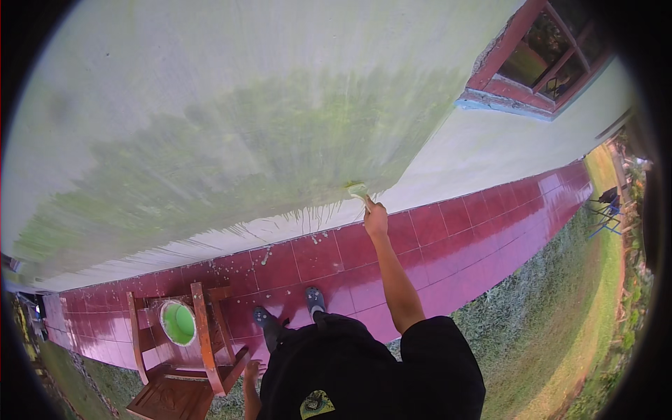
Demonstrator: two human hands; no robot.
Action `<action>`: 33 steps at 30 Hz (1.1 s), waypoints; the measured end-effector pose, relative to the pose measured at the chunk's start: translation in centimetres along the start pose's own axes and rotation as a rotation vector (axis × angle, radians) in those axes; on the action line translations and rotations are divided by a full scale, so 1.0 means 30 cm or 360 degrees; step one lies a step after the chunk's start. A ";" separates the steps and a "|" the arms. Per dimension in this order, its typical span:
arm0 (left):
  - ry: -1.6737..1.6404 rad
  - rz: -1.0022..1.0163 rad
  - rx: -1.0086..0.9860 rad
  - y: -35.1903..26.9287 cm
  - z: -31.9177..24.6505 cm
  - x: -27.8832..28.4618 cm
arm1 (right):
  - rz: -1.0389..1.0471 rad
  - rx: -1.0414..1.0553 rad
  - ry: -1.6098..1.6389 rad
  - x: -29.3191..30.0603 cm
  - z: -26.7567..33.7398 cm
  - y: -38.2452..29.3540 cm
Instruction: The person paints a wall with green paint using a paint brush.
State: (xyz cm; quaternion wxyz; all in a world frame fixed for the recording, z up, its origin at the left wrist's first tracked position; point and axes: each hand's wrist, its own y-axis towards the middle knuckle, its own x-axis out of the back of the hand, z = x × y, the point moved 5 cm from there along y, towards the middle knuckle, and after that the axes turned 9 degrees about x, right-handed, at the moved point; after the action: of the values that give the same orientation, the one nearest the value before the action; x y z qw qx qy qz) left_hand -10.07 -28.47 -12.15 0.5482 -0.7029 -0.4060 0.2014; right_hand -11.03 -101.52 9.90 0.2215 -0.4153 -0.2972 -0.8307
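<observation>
My right hand [375, 218] grips the handle of a wide paintbrush [358, 191], its bristles against the lower part of the wall [441, 157]. A broad patch of wet green paint [294, 131] covers the wall to the left of the brush and above it, with drips running down along its lower edge. My left hand [254, 369] hangs low at my side, close to a wooden chair [205, 336], with its fingers apart and nothing seen in it. On the chair's seat stands a bucket of bright green paint [178, 323].
Red floor tiles [317, 260] run along the wall's foot, spotted with paint drops. My feet in clogs [315, 300] stand on them. A red-framed window [546, 58] is at upper right. Grass [514, 336] borders the tiles, and a blue-framed folding chair [608, 218] stands far right.
</observation>
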 end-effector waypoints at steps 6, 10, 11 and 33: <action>0.0125 -0.0062 0.0167 -0.073 -0.008 0.004 | -0.0351 0.0099 0.0134 0.379 0.185 0.173; 0.0112 -0.0056 0.0106 -0.022 0.001 0.014 | -0.0698 0.0292 0.0213 0.708 0.442 0.248; 0.0122 -0.0048 0.0110 -0.019 -0.001 0.012 | -0.0854 0.0345 0.0255 0.765 0.475 0.256; 0.0156 -0.0077 0.0127 -0.194 -0.199 -0.013 | -0.0493 0.0153 0.0090 0.521 0.183 0.207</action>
State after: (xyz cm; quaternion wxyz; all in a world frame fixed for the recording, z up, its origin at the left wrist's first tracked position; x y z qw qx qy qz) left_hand -8.01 -32.00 -4.88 0.5998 -0.6793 -0.3872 0.1695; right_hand -12.86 -104.19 27.29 0.1188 -0.3300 -0.3907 -0.8511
